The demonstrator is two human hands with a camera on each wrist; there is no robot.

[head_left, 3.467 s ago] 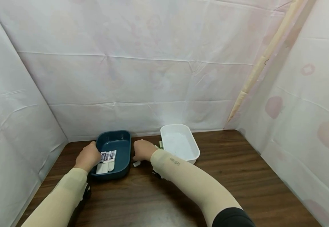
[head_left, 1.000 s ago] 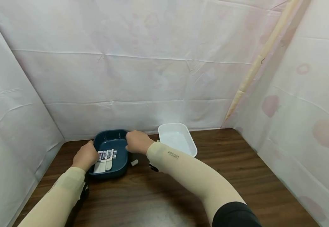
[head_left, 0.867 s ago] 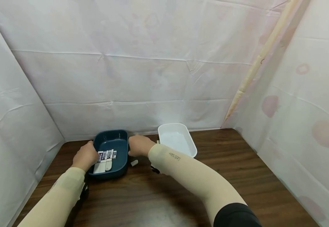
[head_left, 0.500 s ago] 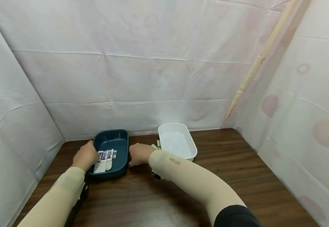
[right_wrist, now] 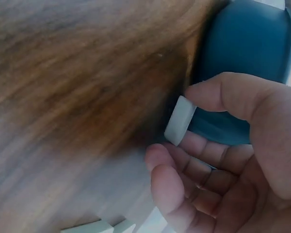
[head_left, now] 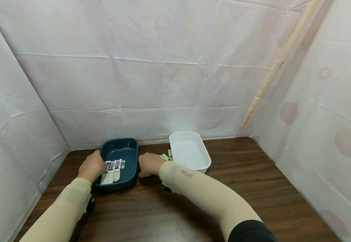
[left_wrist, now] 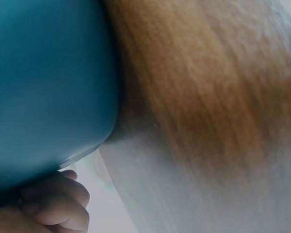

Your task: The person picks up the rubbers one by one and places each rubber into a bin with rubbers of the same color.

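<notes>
Right hand (right_wrist: 223,160) pinches a white eraser (right_wrist: 180,120) beside the blue tray (head_left: 120,158); left hand (head_left: 92,167) grips the tray's left rim. Dark wood bench (head_left: 254,181), white tray (head_left: 188,153) near back edge.

Dark teal tray (head_left: 127,149), white tray (head_left: 190,154), brown wood-grain table (head_left: 248,181), beige sleeves (head_left: 199,188)

The dark wood-grain table (head_left: 254,174) has a slight sheen, the blue tray (head_left: 124,148) and white tray (head_left: 207,161) look like smooth plastic (the blue one semi-glossy), and the creased backdrop (head_left: 163,84) resembles thin matt sheeting.
</notes>
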